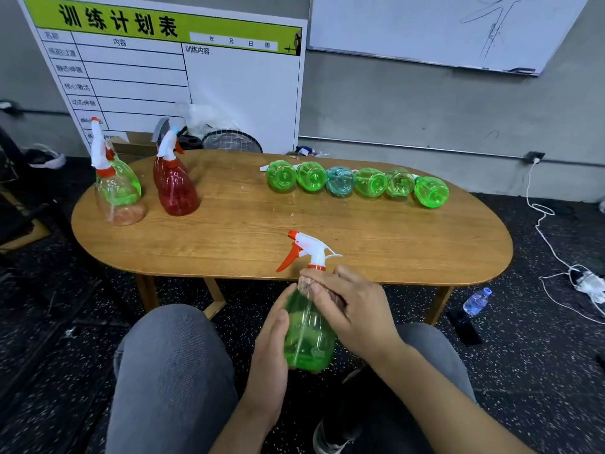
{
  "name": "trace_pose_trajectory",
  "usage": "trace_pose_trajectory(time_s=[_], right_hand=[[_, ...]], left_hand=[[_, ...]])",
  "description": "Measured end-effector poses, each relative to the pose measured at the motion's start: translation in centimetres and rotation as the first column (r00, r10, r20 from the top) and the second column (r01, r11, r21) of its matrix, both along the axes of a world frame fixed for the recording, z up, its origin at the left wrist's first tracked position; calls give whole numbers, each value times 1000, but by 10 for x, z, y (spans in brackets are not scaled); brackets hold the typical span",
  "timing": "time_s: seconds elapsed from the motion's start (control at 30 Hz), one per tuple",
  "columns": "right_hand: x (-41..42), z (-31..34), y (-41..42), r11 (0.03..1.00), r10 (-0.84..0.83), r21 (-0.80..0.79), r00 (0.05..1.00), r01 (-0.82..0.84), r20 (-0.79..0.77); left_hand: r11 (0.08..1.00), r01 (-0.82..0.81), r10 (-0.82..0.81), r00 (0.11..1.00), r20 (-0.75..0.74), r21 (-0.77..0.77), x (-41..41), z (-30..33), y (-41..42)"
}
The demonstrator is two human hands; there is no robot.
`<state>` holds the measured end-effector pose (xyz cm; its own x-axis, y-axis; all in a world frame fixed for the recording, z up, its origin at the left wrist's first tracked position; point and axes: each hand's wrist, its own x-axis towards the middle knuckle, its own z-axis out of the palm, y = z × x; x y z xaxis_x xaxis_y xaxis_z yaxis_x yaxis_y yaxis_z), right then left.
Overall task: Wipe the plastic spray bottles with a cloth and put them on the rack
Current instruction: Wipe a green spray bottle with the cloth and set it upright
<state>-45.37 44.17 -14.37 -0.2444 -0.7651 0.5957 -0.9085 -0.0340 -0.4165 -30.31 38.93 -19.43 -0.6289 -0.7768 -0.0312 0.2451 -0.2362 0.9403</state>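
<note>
Open middle, crowded ends

The wooden table [229, 231] has bare top across its middle and near edge, wide enough for a hand to pass. At far right a row of bottles [357, 182] lies side by side, touching, blocking that strip. At far left upright spray bottles [147, 185] stand clustered, with a gap between the two groups.
</note>
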Motion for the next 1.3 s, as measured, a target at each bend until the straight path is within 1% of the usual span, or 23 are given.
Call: trace_pose_trajectory(time_s=[0.07,0.13,0.2,0.27,0.3,0.37,0.43,0.5,0.57,0.63,0.7,0.8,0.87,0.93,1.0,1.07,1.1,1.13,1.17,1.23,1.27,1.3], right_hand=[[3,-3,-4,1000,-21,3,1000,21,18],[12,-7,0,1000,4,-24,1000,-4,-12],[21,-13,12,991,120,-42,987,-125,-108],[26,-22,24,962,256,-31,931,-273,-260],[27,-27,29,949,290,-23,900,-314,-327],[25,-29,34,939,308,-19,868,-342,-389],[21,-26,32,945,288,-29,871,-325,-398],[15,-20,23,966,224,-50,916,-254,-332],[9,-13,11,988,122,-76,979,-136,-162],[2,-8,1,998,9,-70,1000,-9,2],[0,-9,-3,997,-53,-61,996,57,65],[9,-16,5,997,-16,-72,996,23,88],[16,-22,16,994,74,-80,997,-71,35],[21,-26,27,975,206,-65,972,-214,-111],[22,-28,35,947,302,-26,914,-320,-271],[17,-27,37,934,332,0,869,-357,-365],[13,-27,35,935,331,1,867,-356,-373],[11,-25,32,940,317,-9,884,-340,-344],[7,-22,28,952,285,-32,921,-304,-267],[-1,-14,16,984,155,-80,987,-158,-34],[-5,-12,10,993,91,-83,994,-86,63],[-10,-11,5,996,51,-75,992,-42,118]], left_hand=[[1000,-6,6,1000,-4,3,1,-3,0],[1000,-17,17,1000,-6,3,2,-6,0],[999,-35,35,999,-22,16,3,-7,-1],[998,-44,46,998,-51,39,3,-6,-1],[998,-45,47,997,-66,43,4,-5,-1],[999,-38,40,996,-80,28,3,-4,-2],[999,-36,37,997,-71,15,2,-3,-2],[999,-44,44,998,-47,2,1,-2,-2],[999,-28,27,999,-20,-28,0,-3,-2],[999,-20,20,1000,-8,-31,-1,-5,-1],[1000,-23,23,1000,-6,-10,0,-7,-1],[999,-44,45,999,-20,23,0,-11,0],[998,-56,56,998,-18,38,-1,-13,-2],[997,-62,63,998,-23,39,0,-14,-3],[998,-60,61,997,-51,30,1,-13,-3],[998,-61,63,996,-69,28,1,-8,-3],[997,-62,65,996,-68,36,1,-7,-2],[997,-64,66,996,-61,39,1,-5,-2],[998,-62,63,997,-46,30,0,-3,-1],[999,-39,40,999,-20,17,0,-1,0],[1000,-20,20,1000,-15,9,1,0,2],[1000,-1,1,1000,-10,0,2,0,3]])
